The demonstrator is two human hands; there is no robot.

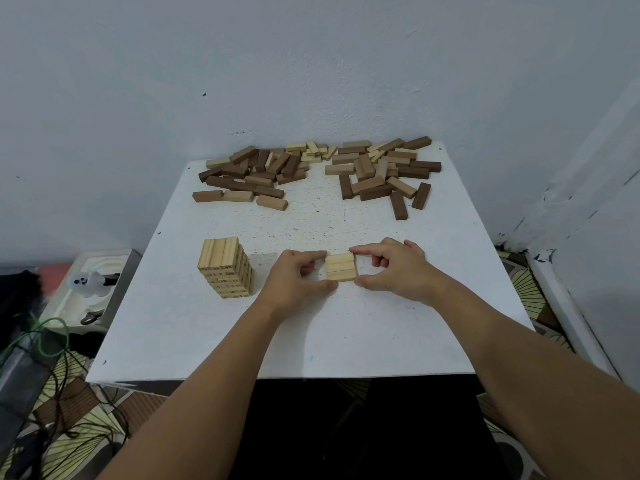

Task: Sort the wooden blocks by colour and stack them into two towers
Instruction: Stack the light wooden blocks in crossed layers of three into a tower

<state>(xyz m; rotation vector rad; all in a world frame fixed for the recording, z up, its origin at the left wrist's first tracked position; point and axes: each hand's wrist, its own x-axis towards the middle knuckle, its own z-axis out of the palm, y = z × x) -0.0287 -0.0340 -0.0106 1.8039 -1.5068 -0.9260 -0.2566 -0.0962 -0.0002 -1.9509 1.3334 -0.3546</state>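
Observation:
Three light wooden blocks (340, 267) lie side by side as a flat row on the white table (311, 337), near its middle. My left hand (294, 278) pinches the row's left end between thumb and forefinger. My right hand (391, 268) pinches its right end the same way. A tower of light blocks (225, 266), several layers high, stands to the left of my left hand. At the far side of the table lie two loose heaps of mixed dark and light blocks, the left heap (252, 174) and the right heap (381, 171).
The table stands against a pale wall. A white tray with small objects (90, 289) and green cables (52, 337) sit to the left below table level. Patterned floor shows on both sides.

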